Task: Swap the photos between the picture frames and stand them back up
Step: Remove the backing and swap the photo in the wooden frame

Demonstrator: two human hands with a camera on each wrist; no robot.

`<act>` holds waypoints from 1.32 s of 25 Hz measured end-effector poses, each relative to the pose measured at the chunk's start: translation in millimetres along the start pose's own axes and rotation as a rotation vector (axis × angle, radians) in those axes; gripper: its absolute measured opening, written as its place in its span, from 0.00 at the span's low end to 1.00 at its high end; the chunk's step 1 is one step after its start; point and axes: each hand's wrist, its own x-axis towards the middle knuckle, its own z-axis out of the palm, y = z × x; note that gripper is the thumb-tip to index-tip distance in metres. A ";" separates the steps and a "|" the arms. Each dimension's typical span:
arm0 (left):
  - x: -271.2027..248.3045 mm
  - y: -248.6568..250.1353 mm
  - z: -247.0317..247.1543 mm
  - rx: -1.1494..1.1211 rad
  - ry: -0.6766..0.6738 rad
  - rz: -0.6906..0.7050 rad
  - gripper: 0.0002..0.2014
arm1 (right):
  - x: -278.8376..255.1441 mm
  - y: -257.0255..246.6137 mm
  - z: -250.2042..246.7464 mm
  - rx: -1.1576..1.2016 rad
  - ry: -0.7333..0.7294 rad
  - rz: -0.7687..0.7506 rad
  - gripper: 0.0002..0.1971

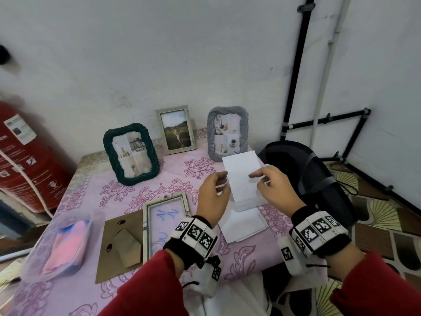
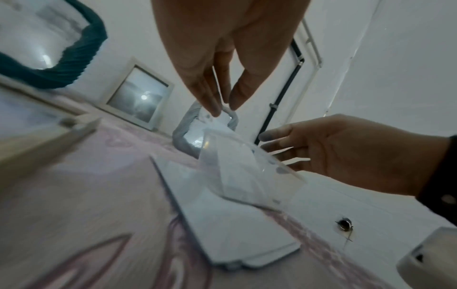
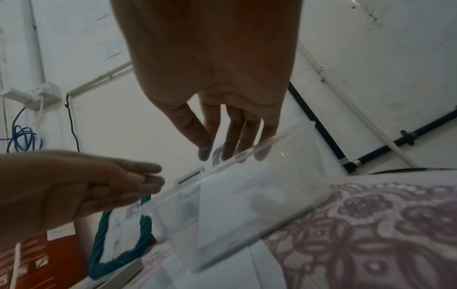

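Above the table's right side both hands hold a white sheet point(image 1: 241, 176) lying on a clear glass pane point(image 1: 248, 205), tilted up. My left hand point(image 1: 223, 181) pinches the sheet's left edge; the left wrist view shows thumb and fingers point(image 2: 217, 109) meeting at its corner. My right hand point(image 1: 257, 179) grips the pane point(image 3: 247, 205) from the right, fingers seen through the glass. An empty pale frame point(image 1: 145, 224) lies flat near the front, its brown backing board point(image 1: 118, 245) beside it. A green rope frame point(image 1: 131, 153), a wooden frame with a cat photo point(image 1: 176, 130) and a grey rope frame point(image 1: 227, 131) stand at the back.
More white sheets point(image 1: 243, 226) lie on the pink floral cloth under the hands. A clear bag with pink cloth point(image 1: 63, 242) sits at the front left. A red cylinder point(image 1: 27, 160) stands left of the table, a black bag point(image 1: 314, 176) right of it. The wall is close behind.
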 end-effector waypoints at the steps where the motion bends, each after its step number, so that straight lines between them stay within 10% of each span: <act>1: 5.8 4.1 4.4 -0.029 -0.046 -0.040 0.18 | 5.2 1.8 -0.1 -0.046 0.020 0.029 0.18; 15: 28.2 7.2 15.5 0.077 -0.193 -0.272 0.29 | 15.2 14.0 9.0 -0.293 -0.199 0.126 0.32; 33: 20.4 29.4 -50.0 -0.312 0.055 -0.008 0.25 | 9.1 -47.3 12.5 0.289 0.197 -0.032 0.23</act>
